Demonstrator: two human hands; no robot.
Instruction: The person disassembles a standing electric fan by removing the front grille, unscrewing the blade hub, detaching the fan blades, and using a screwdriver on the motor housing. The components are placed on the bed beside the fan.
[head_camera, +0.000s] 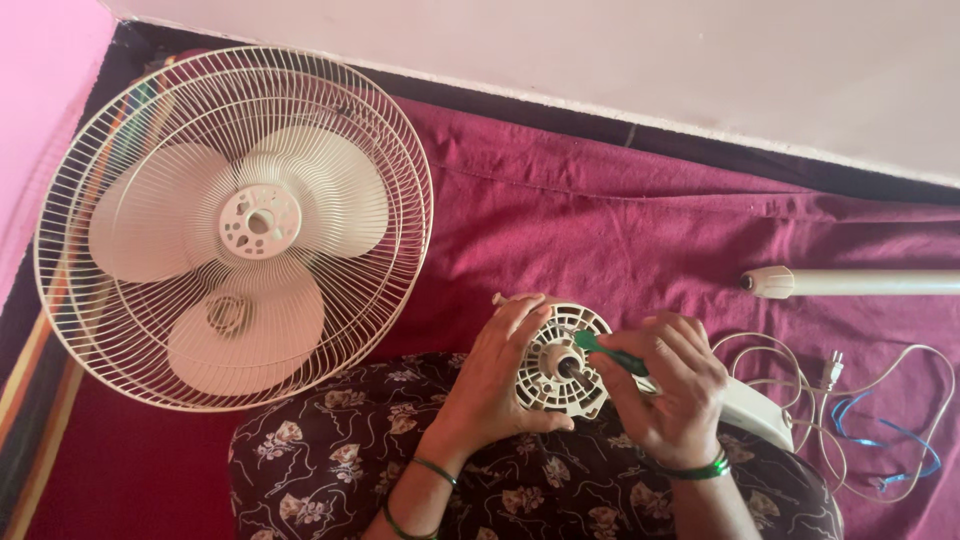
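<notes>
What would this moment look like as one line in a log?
left hand holds fan motor | right hand holds green screwdriver at motor | grille with blades left | cord right

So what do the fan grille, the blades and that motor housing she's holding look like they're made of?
Fan grille: thin cream-coated wire, probably metal, judging by the fine spokes. Blades: pale translucent plastic, light shows through. Motor housing: matte off-white moulded plastic with vent slots, steadied by the left hand; the right hand holds a green-handled screwdriver.
</notes>
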